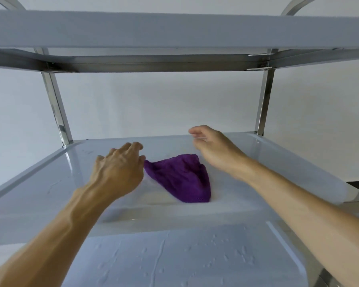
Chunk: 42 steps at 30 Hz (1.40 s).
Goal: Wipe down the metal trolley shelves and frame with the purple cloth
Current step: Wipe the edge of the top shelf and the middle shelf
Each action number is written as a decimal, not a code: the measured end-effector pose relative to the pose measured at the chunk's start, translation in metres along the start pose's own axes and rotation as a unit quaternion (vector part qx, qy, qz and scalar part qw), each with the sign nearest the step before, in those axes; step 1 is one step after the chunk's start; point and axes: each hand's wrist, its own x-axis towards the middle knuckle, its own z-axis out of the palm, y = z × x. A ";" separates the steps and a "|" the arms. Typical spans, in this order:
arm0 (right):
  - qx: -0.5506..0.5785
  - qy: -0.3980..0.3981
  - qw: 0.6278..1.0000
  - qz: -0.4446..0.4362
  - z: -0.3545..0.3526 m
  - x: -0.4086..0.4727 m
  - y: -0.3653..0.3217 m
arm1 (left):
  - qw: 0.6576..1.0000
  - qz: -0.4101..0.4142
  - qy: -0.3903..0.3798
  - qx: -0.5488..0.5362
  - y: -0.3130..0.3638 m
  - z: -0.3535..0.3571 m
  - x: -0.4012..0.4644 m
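A purple cloth (180,177) lies crumpled on the middle shelf (50,183) of the metal trolley. My left hand (118,166) hovers just left of the cloth, palm down, fingers relaxed and loosely bent; its edge is at the cloth's left corner. My right hand (214,146) is above and behind the cloth's right side, fingers loosely curled and blurred, holding nothing. Neither hand grips the cloth.
The upper shelf (174,30) spans overhead, close above the hands. Two shiny upright posts (58,108) (264,100) stand at the shelf's far corners. A lower shelf (174,262) with water marks lies beneath. A pale wall is behind.
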 end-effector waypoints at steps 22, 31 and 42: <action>-0.275 -0.060 0.959 0.028 -0.024 -0.005 0.076 | 0.987 -0.123 -0.066 -0.079 -0.084 0.002 0.005; -0.290 -0.063 0.954 0.037 -0.022 -0.001 0.077 | 0.993 0.040 -0.089 -0.063 0.029 0.011 -0.012; -0.252 -0.061 0.966 0.019 -0.031 -0.002 0.084 | 0.988 0.064 -0.094 -0.104 -0.004 0.003 -0.013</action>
